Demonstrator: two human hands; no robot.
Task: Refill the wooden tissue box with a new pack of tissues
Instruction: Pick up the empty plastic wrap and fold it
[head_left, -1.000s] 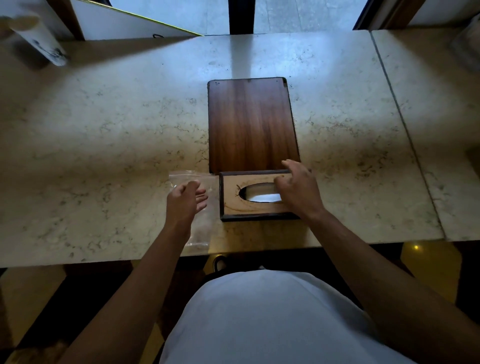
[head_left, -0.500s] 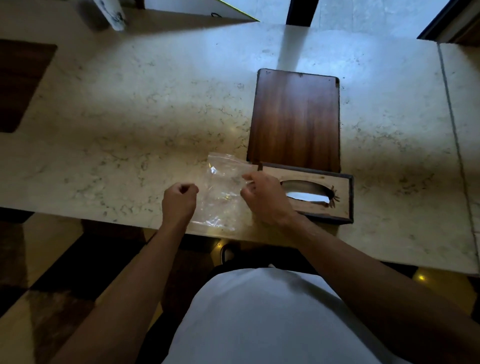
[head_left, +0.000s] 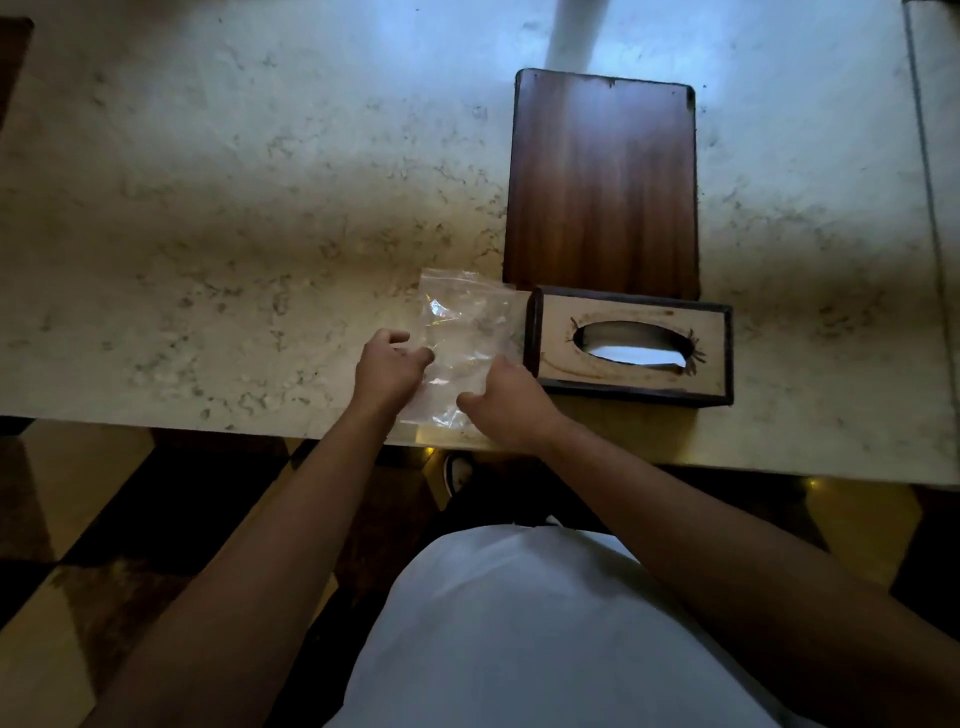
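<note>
No brand, label or writing can be read on anything here. The wooden tissue box lies near the front edge of the marble tabletop, its pale face with the oval slot turned up; a white sheet shows through the slot, but how much is inside the box is hidden. Behind it, touching or just beside its far edge, lies a dark wooden panel, flat on the tabletop.

Just left of the box, a clear plastic wrapper lies crumpled and flat by the front edge; it is see-through and glossy, so its outline is hard to trace, and any print on it cannot be made out. The left hand rests at the wrapper's left side with fingers curled inward, tips at the plastic; whether they pinch it cannot be told. The right hand lies on the wrapper's near right part, fingers bent down and thumb out to the left, pressing or gripping the film; the fingertips are hidden under the hand.

A white shirt fills the lower frame, cut off by the bottom edge
</note>
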